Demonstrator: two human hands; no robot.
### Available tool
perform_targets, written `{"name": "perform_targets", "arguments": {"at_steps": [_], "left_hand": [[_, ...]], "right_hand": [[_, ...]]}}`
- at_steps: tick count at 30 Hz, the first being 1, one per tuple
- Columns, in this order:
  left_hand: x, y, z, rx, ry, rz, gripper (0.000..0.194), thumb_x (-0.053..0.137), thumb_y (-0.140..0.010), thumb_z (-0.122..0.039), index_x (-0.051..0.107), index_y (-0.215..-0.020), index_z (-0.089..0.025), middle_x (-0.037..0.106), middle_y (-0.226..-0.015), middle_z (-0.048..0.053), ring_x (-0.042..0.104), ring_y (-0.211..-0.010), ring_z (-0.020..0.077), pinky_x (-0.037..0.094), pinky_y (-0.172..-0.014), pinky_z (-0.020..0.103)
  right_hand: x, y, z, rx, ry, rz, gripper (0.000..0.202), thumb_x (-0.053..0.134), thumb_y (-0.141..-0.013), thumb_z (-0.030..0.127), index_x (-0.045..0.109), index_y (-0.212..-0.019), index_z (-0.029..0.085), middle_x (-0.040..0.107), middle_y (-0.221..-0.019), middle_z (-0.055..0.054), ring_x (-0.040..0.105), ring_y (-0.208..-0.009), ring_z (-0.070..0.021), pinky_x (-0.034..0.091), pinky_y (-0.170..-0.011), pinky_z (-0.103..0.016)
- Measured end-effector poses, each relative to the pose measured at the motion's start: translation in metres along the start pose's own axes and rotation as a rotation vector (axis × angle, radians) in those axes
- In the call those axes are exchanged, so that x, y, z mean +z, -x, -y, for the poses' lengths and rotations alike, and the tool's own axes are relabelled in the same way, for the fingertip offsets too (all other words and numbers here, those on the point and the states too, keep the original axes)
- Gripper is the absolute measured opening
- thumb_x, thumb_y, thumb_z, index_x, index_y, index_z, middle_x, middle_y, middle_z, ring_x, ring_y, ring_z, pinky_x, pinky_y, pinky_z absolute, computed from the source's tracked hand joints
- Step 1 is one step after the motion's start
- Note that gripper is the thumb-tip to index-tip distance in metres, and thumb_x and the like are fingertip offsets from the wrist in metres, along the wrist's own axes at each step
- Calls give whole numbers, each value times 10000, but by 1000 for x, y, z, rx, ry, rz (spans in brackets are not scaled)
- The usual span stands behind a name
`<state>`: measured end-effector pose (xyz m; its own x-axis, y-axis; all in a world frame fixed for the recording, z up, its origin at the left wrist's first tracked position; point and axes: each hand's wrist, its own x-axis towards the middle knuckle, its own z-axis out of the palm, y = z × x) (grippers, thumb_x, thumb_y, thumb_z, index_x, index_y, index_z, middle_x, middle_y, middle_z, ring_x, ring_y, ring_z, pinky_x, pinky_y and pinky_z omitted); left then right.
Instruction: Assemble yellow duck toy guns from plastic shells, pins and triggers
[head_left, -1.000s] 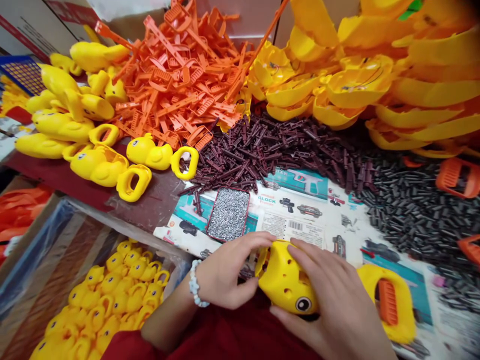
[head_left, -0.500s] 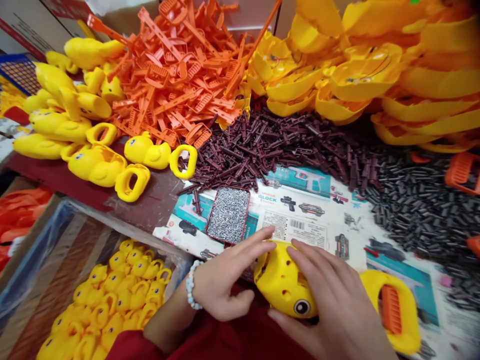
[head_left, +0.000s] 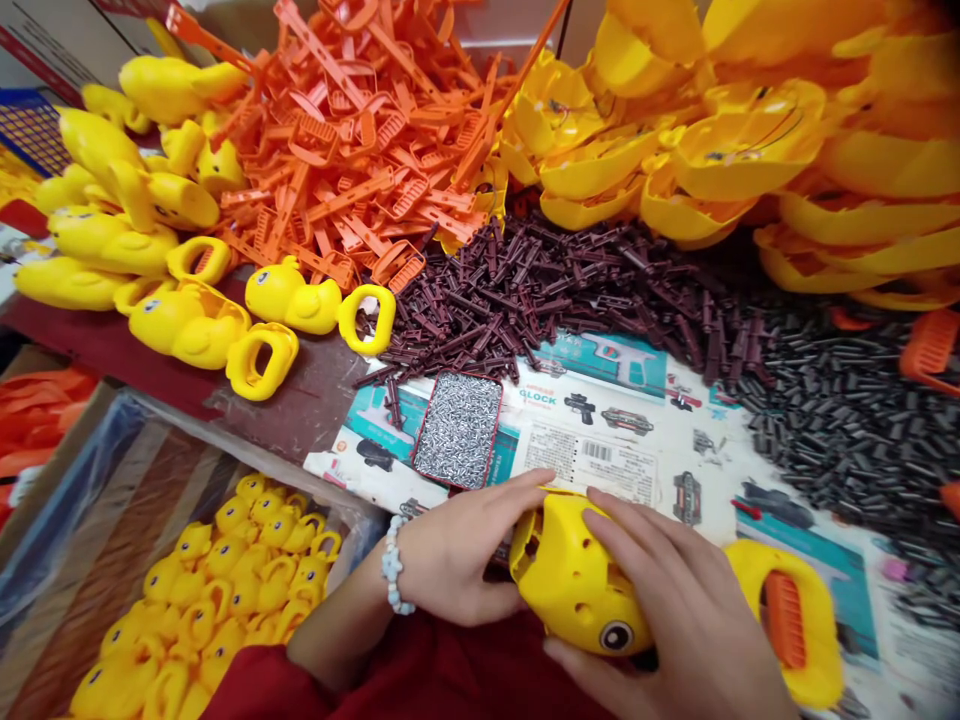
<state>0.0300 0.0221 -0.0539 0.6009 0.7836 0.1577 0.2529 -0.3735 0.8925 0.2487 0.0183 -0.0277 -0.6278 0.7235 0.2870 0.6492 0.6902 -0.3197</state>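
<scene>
My right hand is wrapped around a yellow duck toy, its thumb below and fingers over the top. One round eye, small screw holes and an opening at its left end show. Beyond the hand sticks out a yellow loop handle with an orange ridged trigger; the hand hides the part between. My left hand, with a beaded bracelet, grips the toy's open left end, its fingertips partly hidden behind the rim. A red-rimmed tray of small silvery screws lies just beyond the left hand.
Orange plastic parts are heaped at the back, with dark maroon parts before them. Yellow shells are stacked back right, above black pieces. Duck toys lie at left; a lined box below holds more.
My left hand has closed in on the toy's open end, its raised fingers lowering behind the rim. The duck toy has shifted slightly right and down with my right hand.
</scene>
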Motion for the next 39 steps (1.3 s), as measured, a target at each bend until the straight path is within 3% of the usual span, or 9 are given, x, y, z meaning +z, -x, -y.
{"name": "perform_targets", "arguments": {"at_steps": [4,12,16,19,21,25,27,35,39], "left_hand": [[1,-6,-2,-66,16,12,566,612,-784,-268,436,-1286,-73,439,-1371,238,402,-1327,264,419,-1073,393],[12,-6,2,-85,32,-105,598,717,-739,-350,499,-1233,-91,533,-1299,187,461,-1284,235,433,-1062,324],[9,3,3,-80,46,-60,635,637,-811,-322,376,-1357,-133,408,-1415,189,359,-1355,244,370,-1117,370],[4,11,5,-48,102,43,857,616,-799,-268,98,-1474,-168,220,-1511,188,287,-1388,274,326,-1143,418],[5,13,7,-26,106,64,978,669,-754,-282,25,-1482,-179,190,-1519,190,284,-1385,308,328,-1139,443],[14,12,12,-87,124,-124,920,764,-711,-367,225,-1444,-235,469,-1363,145,518,-1215,275,452,-1040,382],[19,11,13,-102,158,-170,877,772,-710,-369,275,-1423,-251,527,-1307,120,566,-1154,246,480,-999,345],[17,12,11,-89,145,-180,863,762,-710,-428,303,-1416,-238,535,-1302,121,580,-1127,245,492,-978,349],[13,10,3,-111,154,-35,896,675,-762,-411,169,-1471,-200,349,-1460,159,436,-1293,302,411,-1070,439]], "right_hand": [[0,2,0,-1,7,12,617,604,-750,421,446,-1247,91,474,-1271,-126,439,-1107,-289,355,-911,-409],[0,2,0,-16,23,28,576,553,-811,415,435,-1265,80,456,-1276,-133,435,-1112,-294,346,-922,-419],[1,2,2,-3,12,19,548,530,-846,420,438,-1267,83,442,-1260,-154,450,-1088,-297,353,-908,-428],[2,1,3,-3,15,17,550,522,-851,435,443,-1265,81,447,-1247,-156,456,-1072,-296,353,-905,-427],[3,0,3,-10,28,15,548,528,-849,420,442,-1266,76,453,-1240,-157,459,-1064,-293,352,-901,-423],[3,-1,3,-14,37,34,565,546,-829,414,445,-1262,65,464,-1227,-162,463,-1050,-295,356,-890,-420],[3,-1,3,-26,35,42,585,540,-828,434,445,-1266,59,463,-1229,-162,463,-1048,-298,357,-885,-418],[6,-1,4,-19,119,10,525,428,-911,462,468,-1260,72,488,-1216,-154,478,-1037,-301,348,-865,-424],[12,2,10,8,151,-47,514,473,-896,461,477,-1238,77,486,-1219,-168,483,-1040,-319,354,-883,-446]]}}
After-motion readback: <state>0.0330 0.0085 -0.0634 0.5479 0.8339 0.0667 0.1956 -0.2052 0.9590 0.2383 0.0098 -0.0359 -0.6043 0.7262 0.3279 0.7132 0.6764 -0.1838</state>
